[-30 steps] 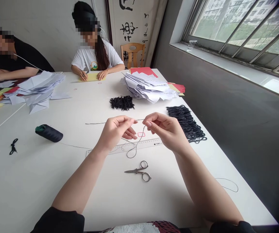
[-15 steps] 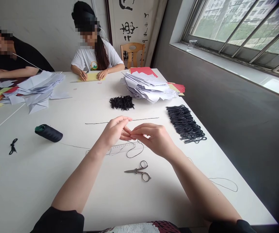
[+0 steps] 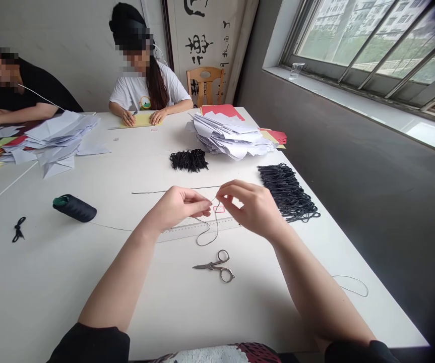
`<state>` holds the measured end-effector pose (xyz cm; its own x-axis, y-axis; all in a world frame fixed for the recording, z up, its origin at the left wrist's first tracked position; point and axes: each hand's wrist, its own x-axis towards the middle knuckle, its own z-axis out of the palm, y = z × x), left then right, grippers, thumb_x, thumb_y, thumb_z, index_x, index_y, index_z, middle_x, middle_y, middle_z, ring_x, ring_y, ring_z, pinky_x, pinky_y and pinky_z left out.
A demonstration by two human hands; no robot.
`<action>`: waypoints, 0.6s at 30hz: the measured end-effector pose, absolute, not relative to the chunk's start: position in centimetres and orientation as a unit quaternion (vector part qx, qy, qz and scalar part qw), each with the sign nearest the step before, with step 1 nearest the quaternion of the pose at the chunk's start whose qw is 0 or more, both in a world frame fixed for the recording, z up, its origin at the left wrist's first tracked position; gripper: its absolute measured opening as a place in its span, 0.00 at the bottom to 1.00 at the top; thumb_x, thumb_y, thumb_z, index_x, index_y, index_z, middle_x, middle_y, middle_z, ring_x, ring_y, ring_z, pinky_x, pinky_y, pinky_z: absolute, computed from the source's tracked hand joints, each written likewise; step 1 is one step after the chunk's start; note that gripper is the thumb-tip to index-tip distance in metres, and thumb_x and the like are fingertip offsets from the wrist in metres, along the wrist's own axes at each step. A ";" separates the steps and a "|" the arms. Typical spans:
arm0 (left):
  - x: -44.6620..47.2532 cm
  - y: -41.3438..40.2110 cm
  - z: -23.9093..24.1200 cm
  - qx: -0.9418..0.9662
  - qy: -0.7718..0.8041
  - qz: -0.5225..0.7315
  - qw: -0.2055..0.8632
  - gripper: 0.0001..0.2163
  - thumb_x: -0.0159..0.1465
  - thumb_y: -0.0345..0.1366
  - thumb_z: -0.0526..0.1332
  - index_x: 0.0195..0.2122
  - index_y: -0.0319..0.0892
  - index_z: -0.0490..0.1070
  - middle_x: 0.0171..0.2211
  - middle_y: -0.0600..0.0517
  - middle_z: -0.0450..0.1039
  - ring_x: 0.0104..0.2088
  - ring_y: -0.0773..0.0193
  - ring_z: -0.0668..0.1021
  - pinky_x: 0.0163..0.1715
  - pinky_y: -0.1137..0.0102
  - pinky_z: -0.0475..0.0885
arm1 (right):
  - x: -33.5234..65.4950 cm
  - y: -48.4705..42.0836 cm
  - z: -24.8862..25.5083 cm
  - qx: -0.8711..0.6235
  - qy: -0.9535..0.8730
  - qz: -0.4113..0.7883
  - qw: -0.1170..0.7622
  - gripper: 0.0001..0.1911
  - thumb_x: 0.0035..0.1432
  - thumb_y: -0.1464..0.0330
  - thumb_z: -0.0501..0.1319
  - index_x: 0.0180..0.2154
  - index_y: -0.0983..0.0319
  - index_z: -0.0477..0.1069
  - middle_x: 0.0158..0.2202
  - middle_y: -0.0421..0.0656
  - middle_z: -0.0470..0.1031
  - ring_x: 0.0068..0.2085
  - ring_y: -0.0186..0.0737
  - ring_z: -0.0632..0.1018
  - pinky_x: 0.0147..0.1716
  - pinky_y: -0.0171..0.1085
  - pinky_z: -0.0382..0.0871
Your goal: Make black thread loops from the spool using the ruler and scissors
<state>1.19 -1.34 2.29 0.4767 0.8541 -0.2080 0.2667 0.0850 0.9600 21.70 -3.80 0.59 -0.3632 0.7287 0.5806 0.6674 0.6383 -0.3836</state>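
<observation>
A thin dark thread (image 3: 217, 227) hangs in a loop below my fingertips. My left hand (image 3: 181, 205) pinches the thread between thumb and fingers. Close beside it, my right hand (image 3: 245, 204) also pinches the thread, with a small gap between the two hands. Under them lies a clear ruler (image 3: 187, 230), partly hidden by my left hand and wrist. A pair of metal scissors (image 3: 215, 265) rests on the table just nearer to me, blades slightly apart. To the left, a black thread spool (image 3: 75, 207) lies on its side, its thread trailing toward my left wrist.
Black cord loops (image 3: 287, 194) lie in a row at the right, with a smaller black bundle (image 3: 189, 160) farther back. Paper piles (image 3: 232, 135) stand behind. A long dark cord (image 3: 157, 191) lies beyond my hands. Two people sit across the white table (image 3: 157, 312).
My hands have drawn apart, the right one moving up and to the right. A small red rectangle on the table now shows between them, and the thread loop hangs more freely.
</observation>
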 end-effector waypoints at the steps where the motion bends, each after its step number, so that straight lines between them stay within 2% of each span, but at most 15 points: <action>1: 1.0 -1.3 2.4 0.644 0.451 0.240 0.569 0.11 0.56 0.43 0.69 0.32 0.40 0.80 0.33 0.45 0.80 0.38 0.57 0.81 0.40 0.66 0.76 | 22.0 -3.7 0.8 -0.434 -0.808 0.045 0.396 0.09 0.65 0.68 0.56 0.35 0.61 0.74 0.37 0.43 0.78 0.30 0.34 0.76 0.29 0.36 0.67; 3: 0.8 -1.2 2.4 0.665 0.471 0.240 0.528 0.10 0.55 0.43 0.69 0.30 0.41 0.80 0.31 0.46 0.79 0.35 0.58 0.80 0.38 0.67 0.74 | 22.5 -3.8 1.2 -0.452 -0.776 0.041 0.437 0.10 0.65 0.67 0.57 0.34 0.60 0.75 0.37 0.43 0.78 0.31 0.35 0.76 0.28 0.36 0.67; 5: 1.1 -1.1 2.2 0.665 0.484 0.293 0.487 0.10 0.57 0.43 0.67 0.30 0.42 0.79 0.32 0.48 0.79 0.37 0.60 0.78 0.41 0.68 0.72 | 22.5 -4.2 1.6 -0.457 -0.763 0.043 0.455 0.09 0.64 0.66 0.57 0.34 0.59 0.75 0.37 0.43 0.79 0.31 0.36 0.76 0.28 0.37 0.68; 7: 1.9 -1.1 1.8 0.644 0.470 0.378 0.470 0.09 0.60 0.42 0.64 0.31 0.42 0.77 0.36 0.50 0.77 0.42 0.61 0.76 0.47 0.69 0.69 | 22.1 -4.8 2.1 -0.423 -0.783 0.101 0.445 0.09 0.64 0.66 0.58 0.34 0.59 0.75 0.37 0.43 0.79 0.32 0.36 0.77 0.29 0.37 0.69; 9: 3.0 -1.3 1.3 0.596 0.423 0.453 0.511 0.07 0.62 0.39 0.61 0.31 0.42 0.73 0.37 0.51 0.75 0.44 0.64 0.75 0.48 0.71 0.67 | 21.4 -5.4 2.4 -0.368 -0.794 0.187 0.447 0.07 0.64 0.67 0.59 0.34 0.59 0.75 0.36 0.43 0.78 0.35 0.37 0.77 0.33 0.37 0.70; 10: 3.6 -1.6 1.0 0.566 0.394 0.475 0.548 0.07 0.62 0.38 0.60 0.30 0.41 0.70 0.36 0.52 0.74 0.42 0.66 0.74 0.46 0.72 0.67 | 21.0 -5.6 2.4 -0.353 -0.785 0.218 0.460 0.07 0.63 0.67 0.59 0.34 0.59 0.75 0.35 0.42 0.78 0.37 0.37 0.77 0.35 0.38 0.71; 12: 4.6 -2.1 0.5 0.501 0.352 0.490 0.620 0.07 0.62 0.37 0.59 0.29 0.41 0.66 0.30 0.55 0.70 0.32 0.70 0.72 0.34 0.76 0.68 | 20.3 -5.7 2.3 -0.366 -0.747 0.242 0.500 0.06 0.63 0.67 0.61 0.34 0.60 0.74 0.34 0.42 0.78 0.38 0.37 0.76 0.36 0.38 0.70; 14: 5.3 -2.6 0.3 0.450 0.346 0.485 0.665 0.09 0.60 0.38 0.61 0.28 0.42 0.63 0.23 0.58 0.62 0.21 0.74 0.63 0.21 0.78 0.60 | 19.9 -5.5 2.0 -0.402 -0.707 0.251 0.525 0.06 0.62 0.67 0.62 0.33 0.60 0.74 0.33 0.42 0.77 0.36 0.36 0.75 0.35 0.37 0.69; 16: 5.6 -3.0 0.3 0.433 0.362 0.469 0.679 0.11 0.59 0.40 0.63 0.27 0.42 0.63 0.20 0.60 0.56 0.17 0.76 0.54 0.15 0.77 0.49 | 19.8 -5.1 1.8 -0.427 -0.677 0.276 0.532 0.07 0.61 0.64 0.62 0.33 0.60 0.75 0.32 0.42 0.77 0.35 0.36 0.75 0.34 0.37 0.69; 18: 5.5 -3.2 0.5 0.440 0.373 0.454 0.679 0.11 0.57 0.42 0.65 0.28 0.42 0.65 0.18 0.61 0.51 0.16 0.76 0.50 0.15 0.76 0.44 | 19.9 -4.9 1.7 -0.439 -0.652 0.305 0.537 0.09 0.60 0.61 0.64 0.32 0.61 0.75 0.31 0.42 0.77 0.34 0.36 0.75 0.35 0.38 0.69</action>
